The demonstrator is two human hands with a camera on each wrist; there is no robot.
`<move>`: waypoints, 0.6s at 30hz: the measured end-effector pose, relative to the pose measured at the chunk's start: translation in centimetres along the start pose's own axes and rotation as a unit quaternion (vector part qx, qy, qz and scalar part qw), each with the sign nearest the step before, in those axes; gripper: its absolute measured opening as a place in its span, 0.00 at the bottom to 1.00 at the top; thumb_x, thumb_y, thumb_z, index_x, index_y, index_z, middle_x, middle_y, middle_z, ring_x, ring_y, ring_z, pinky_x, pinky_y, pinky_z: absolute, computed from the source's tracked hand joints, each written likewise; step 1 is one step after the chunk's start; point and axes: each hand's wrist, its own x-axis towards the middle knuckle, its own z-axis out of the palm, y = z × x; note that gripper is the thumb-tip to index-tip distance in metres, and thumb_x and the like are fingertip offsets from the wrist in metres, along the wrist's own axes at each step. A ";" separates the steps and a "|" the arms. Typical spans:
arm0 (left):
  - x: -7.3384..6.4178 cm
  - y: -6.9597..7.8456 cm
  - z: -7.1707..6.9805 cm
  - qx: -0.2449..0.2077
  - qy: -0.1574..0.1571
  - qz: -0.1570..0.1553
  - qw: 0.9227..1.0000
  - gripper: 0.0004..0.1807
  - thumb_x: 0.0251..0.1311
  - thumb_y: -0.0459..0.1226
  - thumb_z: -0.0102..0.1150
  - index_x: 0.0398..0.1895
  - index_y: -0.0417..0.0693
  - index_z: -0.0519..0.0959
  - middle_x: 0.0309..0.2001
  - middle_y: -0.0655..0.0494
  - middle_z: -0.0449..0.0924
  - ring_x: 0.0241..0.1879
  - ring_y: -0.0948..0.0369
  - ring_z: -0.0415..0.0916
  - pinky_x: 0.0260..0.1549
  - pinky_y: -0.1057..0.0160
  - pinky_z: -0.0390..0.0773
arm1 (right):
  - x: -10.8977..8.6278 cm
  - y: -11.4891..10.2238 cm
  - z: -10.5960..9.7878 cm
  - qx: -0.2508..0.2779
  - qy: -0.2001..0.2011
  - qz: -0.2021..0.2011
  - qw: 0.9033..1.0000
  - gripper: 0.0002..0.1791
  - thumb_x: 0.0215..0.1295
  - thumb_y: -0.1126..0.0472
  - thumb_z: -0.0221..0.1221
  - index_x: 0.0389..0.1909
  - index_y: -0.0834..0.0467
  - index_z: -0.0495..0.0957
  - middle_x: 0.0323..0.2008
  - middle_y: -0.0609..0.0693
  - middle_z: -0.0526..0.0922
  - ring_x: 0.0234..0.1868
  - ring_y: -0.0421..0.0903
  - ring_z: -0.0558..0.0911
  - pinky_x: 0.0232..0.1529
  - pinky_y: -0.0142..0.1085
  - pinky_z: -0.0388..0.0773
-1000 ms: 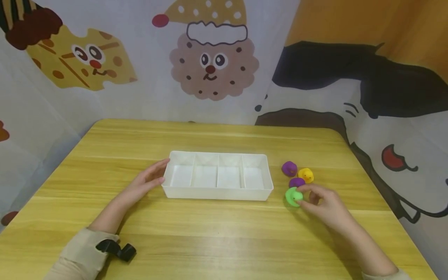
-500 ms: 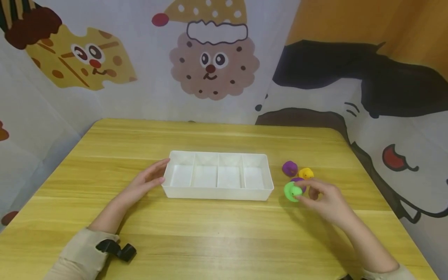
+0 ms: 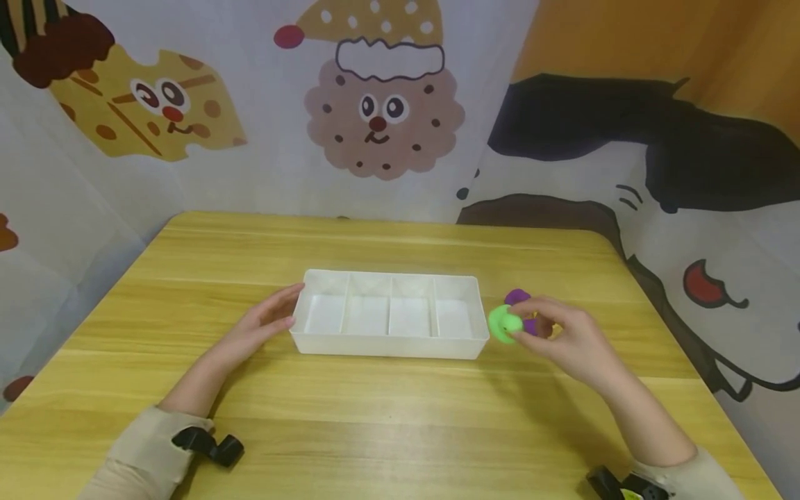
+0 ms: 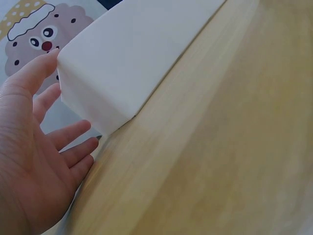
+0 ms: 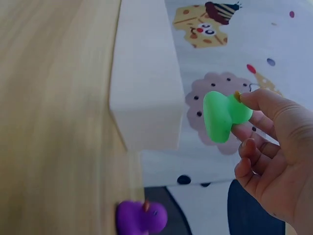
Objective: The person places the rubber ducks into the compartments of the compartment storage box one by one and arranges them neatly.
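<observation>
A green rubber duck (image 3: 502, 323) is pinched between thumb and fingers of my right hand (image 3: 571, 340), just off the right end of the white box (image 3: 387, 346). In the right wrist view the green duck (image 5: 217, 116) is above the table, higher than the box's rim. My left hand (image 3: 265, 325) touches the box's left end with its fingertips; in the left wrist view the fingers of that hand (image 4: 44, 142) are spread and fairly straight. Purple rubber ducks stand behind the right hand: one (image 3: 517, 297) partly shows, and another (image 3: 530, 327) is mostly covered.
Dividers split the box into several compartments, with nothing in them. The wooden table (image 3: 375, 430) reaches back to a cartoon-printed curtain (image 3: 250, 187). A black strap device (image 3: 209, 446) sits on the left sleeve, and another (image 3: 625, 485) on the right.
My right hand has lifted the green duck off the table and carried it left and away from me, up to the box's right end. It now hides the yellow duck. The left hand stays put.
</observation>
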 end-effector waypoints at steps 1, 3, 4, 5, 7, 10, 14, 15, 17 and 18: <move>0.0 0.0 0.0 0.001 0.000 0.000 1.000 0.30 0.71 0.34 0.48 0.75 0.49 0.55 0.71 0.41 0.56 0.65 0.43 0.58 0.55 0.71 0.64 | 0.3 -0.2 0.1 0.006 -0.001 -0.008 1.000 0.19 0.49 0.67 0.72 0.43 0.52 0.83 0.27 0.41 0.76 0.25 0.40 0.70 0.22 0.30 0.67; 0.0 0.0 0.0 0.000 0.000 -0.001 1.000 0.30 0.71 0.34 0.48 0.74 0.49 0.55 0.71 0.41 0.56 0.66 0.43 0.57 0.55 0.71 0.64 | 0.8 -0.6 0.3 0.019 -0.003 -0.022 1.000 0.19 0.49 0.69 0.72 0.43 0.53 0.83 0.28 0.41 0.77 0.25 0.40 0.71 0.22 0.30 0.68; 0.0 0.1 0.0 0.001 0.000 -0.001 1.000 0.30 0.71 0.34 0.48 0.74 0.49 0.55 0.71 0.41 0.56 0.66 0.43 0.57 0.55 0.70 0.64 | 1.1 -0.9 0.5 0.024 -0.003 -0.026 0.999 0.18 0.49 0.69 0.72 0.42 0.53 0.84 0.29 0.41 0.77 0.25 0.40 0.71 0.23 0.29 0.69; 0.0 0.1 0.0 0.001 0.000 -0.002 1.000 0.30 0.71 0.34 0.48 0.74 0.49 0.55 0.71 0.41 0.56 0.66 0.43 0.57 0.55 0.70 0.63 | 1.4 -1.1 0.6 0.031 -0.004 -0.030 0.999 0.18 0.48 0.69 0.72 0.42 0.54 0.84 0.30 0.41 0.78 0.25 0.40 0.71 0.23 0.29 0.69; 0.0 0.1 0.1 0.000 0.001 -0.003 1.000 0.30 0.71 0.34 0.48 0.74 0.49 0.55 0.71 0.41 0.56 0.66 0.43 0.56 0.55 0.71 0.63 | 1.9 -1.5 0.9 0.038 -0.006 -0.039 0.998 0.18 0.49 0.70 0.71 0.42 0.54 0.84 0.31 0.41 0.78 0.24 0.40 0.71 0.23 0.30 0.70; 0.0 0.2 0.1 0.000 0.002 -0.002 1.000 0.30 0.71 0.34 0.48 0.74 0.49 0.55 0.71 0.41 0.56 0.66 0.43 0.56 0.55 0.71 0.63 | 2.6 -2.0 1.4 0.045 -0.011 -0.042 0.998 0.17 0.50 0.69 0.71 0.42 0.54 0.84 0.27 0.42 0.76 0.23 0.40 0.69 0.21 0.31 0.68; 0.0 0.3 0.1 0.004 0.004 -0.003 1.000 0.30 0.71 0.34 0.48 0.74 0.49 0.55 0.71 0.41 0.56 0.66 0.43 0.56 0.56 0.69 0.64 | 3.6 -2.9 2.0 0.059 -0.025 -0.038 0.997 0.15 0.52 0.67 0.71 0.42 0.53 0.84 0.26 0.45 0.76 0.23 0.41 0.69 0.21 0.32 0.67; 0.0 0.3 0.1 0.004 0.004 -0.003 1.000 0.30 0.71 0.34 0.48 0.74 0.49 0.55 0.71 0.41 0.56 0.66 0.43 0.56 0.57 0.65 0.64 | 3.8 -3.1 2.2 0.064 -0.028 -0.037 0.997 0.15 0.52 0.66 0.71 0.42 0.53 0.84 0.26 0.46 0.76 0.23 0.42 0.69 0.21 0.32 0.67; 0.0 0.3 0.1 0.003 0.004 -0.006 1.000 0.30 0.71 0.34 0.48 0.74 0.49 0.55 0.71 0.41 0.56 0.67 0.43 0.56 0.60 0.55 0.62 | 4.3 -3.6 2.7 0.070 -0.035 -0.040 0.996 0.14 0.52 0.65 0.71 0.42 0.53 0.84 0.27 0.45 0.76 0.23 0.42 0.69 0.21 0.32 0.67; 0.0 0.3 0.1 0.002 0.005 -0.007 1.000 0.30 0.71 0.34 0.48 0.74 0.49 0.55 0.71 0.41 0.56 0.67 0.43 0.56 0.60 0.50 0.61 | 4.5 -3.8 2.9 0.071 -0.038 -0.041 0.996 0.14 0.53 0.64 0.71 0.41 0.52 0.84 0.28 0.44 0.77 0.24 0.43 0.70 0.22 0.32 0.67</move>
